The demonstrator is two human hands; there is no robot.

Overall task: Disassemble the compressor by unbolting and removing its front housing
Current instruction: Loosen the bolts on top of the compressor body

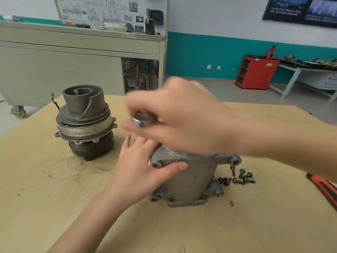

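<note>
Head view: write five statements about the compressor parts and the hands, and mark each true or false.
1. The left hand grips the grey housing. True.
2. The scroll assembly stands on the table, apart from the housing. True.
3. The loose bolts are piled on top of the scroll assembly. False: they lie on the table beside the housing's right side.
4. The right hand is empty. False: it pinches a small round metal part above the housing, blurred by motion.
5. The left hand holds the red-handled tool. False: the tool lies on the table at the right edge, with neither hand on it.
</note>
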